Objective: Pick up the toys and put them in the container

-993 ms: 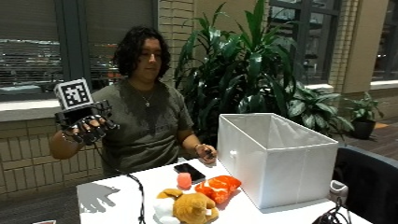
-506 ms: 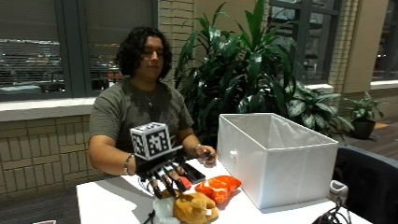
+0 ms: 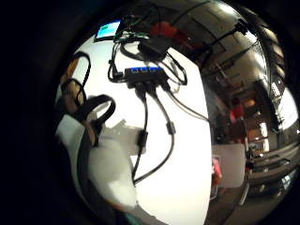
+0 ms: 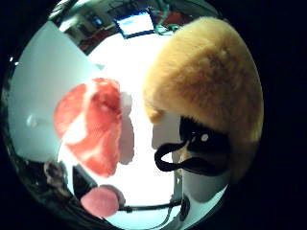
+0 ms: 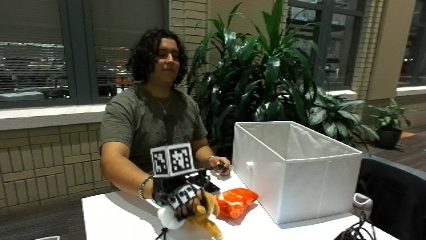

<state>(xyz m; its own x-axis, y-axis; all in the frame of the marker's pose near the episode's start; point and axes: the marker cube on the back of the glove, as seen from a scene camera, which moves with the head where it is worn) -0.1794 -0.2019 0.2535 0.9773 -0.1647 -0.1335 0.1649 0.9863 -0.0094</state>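
Gloved right hand (image 5: 184,197) w/ fingers curled round fuzzy tan plush toy (image 5: 205,216) on white bench (image 5: 120,220); crinkly orange toy (image 5: 234,201) beside.

Dim indoor light (dark windows behind), glare bleaching the table (image 5: 120,220), palm views warped at their edges.

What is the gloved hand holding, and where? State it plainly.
The right hand grips the yellow plush toy from above, fingers curled over its top.

Tan plush toy (image 5: 208,214), orange toy (image 5: 234,201), pink toy (image 4: 100,201), white container (image 5: 299,170), white table (image 5: 126,220).
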